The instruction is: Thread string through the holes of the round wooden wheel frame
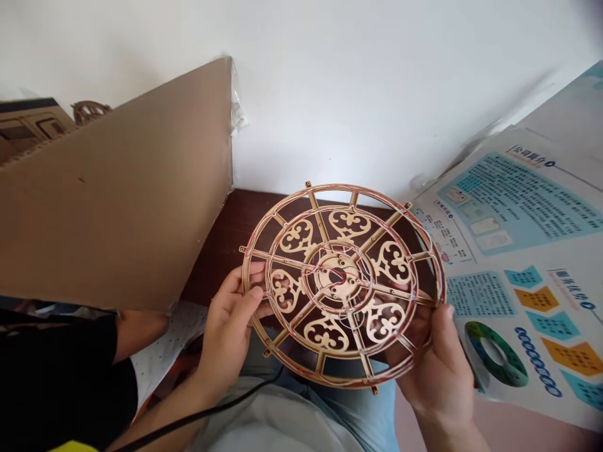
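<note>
In both hands I hold a round laser-cut wooden wheel (342, 282) upright in front of me, with spokes, heart-shaped scrollwork and thin red lines across it. My left hand (230, 329) grips its lower left rim, with the fingers behind and the thumb in front. My right hand (438, 370) holds the lower right rim, and its fingers show dimly through the openings behind the wheel. The wheel's centre has a small dark hole.
A tall cardboard sheet (113, 201) stands at the left, and a printed brochure (513, 263) in Chinese lies at the right. Behind the wheel are a dark wooden surface (217, 245) and a white wall (353, 81). Another person's black-sleeved arm (139, 336) shows lower left.
</note>
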The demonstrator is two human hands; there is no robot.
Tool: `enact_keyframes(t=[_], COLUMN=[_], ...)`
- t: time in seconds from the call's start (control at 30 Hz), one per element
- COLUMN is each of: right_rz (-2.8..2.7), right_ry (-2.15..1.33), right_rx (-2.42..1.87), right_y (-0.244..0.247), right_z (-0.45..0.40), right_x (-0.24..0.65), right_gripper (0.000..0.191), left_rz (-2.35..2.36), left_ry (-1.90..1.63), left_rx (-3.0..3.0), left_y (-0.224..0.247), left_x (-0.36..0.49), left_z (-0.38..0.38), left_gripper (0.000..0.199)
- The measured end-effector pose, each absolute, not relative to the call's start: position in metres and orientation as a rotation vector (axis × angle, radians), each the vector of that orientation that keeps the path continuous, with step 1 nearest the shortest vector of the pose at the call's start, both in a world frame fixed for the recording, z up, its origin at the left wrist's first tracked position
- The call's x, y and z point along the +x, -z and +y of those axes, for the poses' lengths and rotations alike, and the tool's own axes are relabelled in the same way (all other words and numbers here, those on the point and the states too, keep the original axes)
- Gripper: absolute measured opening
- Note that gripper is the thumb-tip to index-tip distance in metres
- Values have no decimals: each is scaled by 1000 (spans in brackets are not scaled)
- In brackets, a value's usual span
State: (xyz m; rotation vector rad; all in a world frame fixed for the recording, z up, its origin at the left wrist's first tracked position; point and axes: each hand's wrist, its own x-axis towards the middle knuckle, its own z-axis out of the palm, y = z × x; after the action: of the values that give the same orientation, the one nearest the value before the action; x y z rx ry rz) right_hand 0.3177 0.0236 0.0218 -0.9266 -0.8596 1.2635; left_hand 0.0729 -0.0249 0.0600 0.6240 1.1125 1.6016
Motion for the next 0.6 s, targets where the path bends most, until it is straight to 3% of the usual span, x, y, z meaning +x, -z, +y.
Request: enact_keyframes(t=[0.6], right_rz=[-907], right_ry=[-1267], right_rx=[-926], right_y=[-12], right_z=[-4], right_x=[333], right_gripper=[41], left_rz=[1277], left_ry=[-1522], left_rx=[819], left_y=[-53], left_x=[60], left_z=[-26], left_gripper=[30])
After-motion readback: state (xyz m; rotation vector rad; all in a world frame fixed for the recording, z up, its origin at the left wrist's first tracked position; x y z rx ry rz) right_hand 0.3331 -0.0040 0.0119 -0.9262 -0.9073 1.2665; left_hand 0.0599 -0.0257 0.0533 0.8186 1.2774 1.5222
